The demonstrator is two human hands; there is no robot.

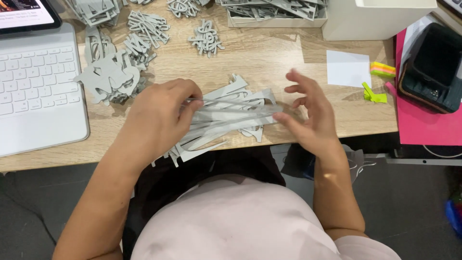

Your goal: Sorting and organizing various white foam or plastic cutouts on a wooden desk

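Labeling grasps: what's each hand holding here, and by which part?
Left hand pinches the left end of a long grey foam strip. Right hand touches its right end with fingertips, other fingers spread; a full grip cannot be told.

Pale pink top; bare forearms

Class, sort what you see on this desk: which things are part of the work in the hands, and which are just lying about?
In the work: left hand; right hand; grey strip; grey scraps; letter piles.

Lying about: keyboard; white note; sticky notes; black pouch; pink folder; white box.
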